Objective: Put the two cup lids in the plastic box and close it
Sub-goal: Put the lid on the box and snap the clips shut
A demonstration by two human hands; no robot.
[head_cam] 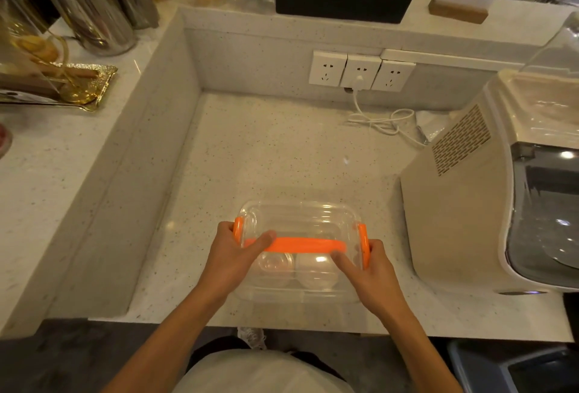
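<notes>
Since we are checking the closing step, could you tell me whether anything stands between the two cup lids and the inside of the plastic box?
Nothing visible does: both cup lids already lie inside the plastic box, and the left hand and right hand rest on its cover by the orange clips.

The speckled worktop (266,154) lies bare from the clear plastic box (300,223) back to the rear wall, leaving open passage behind the box and to its left as far as the raised counter step (131,192). On the right a cream-coloured machine (463,204) stands near the box's right end, leaving only a narrow lane there. A white cable (380,121) lies coiled on the worktop at the rear right, below the wall sockets (360,71). The left hand (233,254) and right hand (371,270) occupy the box's two ends, with the forearms crossing the near edge.
</notes>
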